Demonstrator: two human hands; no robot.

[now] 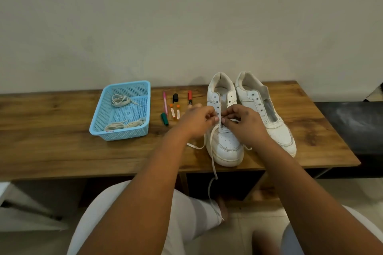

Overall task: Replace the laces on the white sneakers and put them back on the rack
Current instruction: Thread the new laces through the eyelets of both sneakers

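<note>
Two white sneakers stand side by side on the wooden table (62, 151), toes toward me. Over the lower eyelets of the left sneaker (224, 143), my left hand (196, 120) and my right hand (244, 124) each pinch a white lace (212, 157). One long end of the lace trails off the table's front edge down to my knee; a shorter end lies on the table to the left of the toe. The right sneaker (275, 128) has bare eyelets and no lace.
A light blue plastic basket (97, 124) at the left holds several coiled laces (120, 100). Between basket and shoes lie markers (164, 119) and two small orange tubes (175, 112). A plain wall is behind; a dark surface (356, 126) adjoins the table's right side.
</note>
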